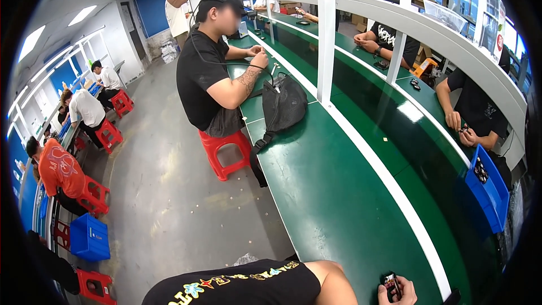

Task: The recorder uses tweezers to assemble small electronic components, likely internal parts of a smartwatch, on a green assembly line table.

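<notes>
At the lower edge, my left hand (407,291) is closed around a small black part (389,284) with paler, reddish bits on it. Thumb and fingers pinch it from both sides, and its upper end sticks out. The hand is just over the green bench top (339,214), near the white rail (389,186). My bare upper arm (336,285) and black printed shirt (237,283) show beside it; the forearm is cut off by the frame. No second hand of mine appears.
A person (206,73) sits further along on a red stool (226,152), with a black bag (282,104) on the bench. Across the dark middle strip, a person handles small parts beside a blue bin (488,192). A white post (325,39) rises from the rail.
</notes>
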{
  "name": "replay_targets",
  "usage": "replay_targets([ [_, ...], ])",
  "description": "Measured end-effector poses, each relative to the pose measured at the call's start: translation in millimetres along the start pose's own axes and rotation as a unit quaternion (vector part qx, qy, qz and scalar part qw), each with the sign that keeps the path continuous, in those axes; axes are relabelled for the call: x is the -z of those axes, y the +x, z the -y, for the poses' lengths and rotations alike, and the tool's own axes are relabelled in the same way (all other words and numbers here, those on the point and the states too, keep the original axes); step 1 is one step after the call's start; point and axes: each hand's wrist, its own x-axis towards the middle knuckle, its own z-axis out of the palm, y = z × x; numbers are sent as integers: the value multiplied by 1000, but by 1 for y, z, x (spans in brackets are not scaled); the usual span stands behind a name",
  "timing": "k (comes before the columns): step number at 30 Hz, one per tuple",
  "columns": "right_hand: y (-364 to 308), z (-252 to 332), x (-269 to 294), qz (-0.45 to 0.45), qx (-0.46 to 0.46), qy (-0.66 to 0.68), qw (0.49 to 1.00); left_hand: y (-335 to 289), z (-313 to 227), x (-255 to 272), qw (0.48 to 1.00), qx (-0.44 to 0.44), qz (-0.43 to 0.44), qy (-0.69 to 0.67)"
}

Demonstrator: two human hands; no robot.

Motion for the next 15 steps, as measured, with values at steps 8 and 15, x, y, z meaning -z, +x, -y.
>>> replay_targets([
  [8,-6,-15,-3,7,-28,23,999,-10,-6,-3,999,11,-37,9],
  [15,-2,-7,-3,9,-6,5,1000,-17,-14,-3,998,22,-56,16],
])
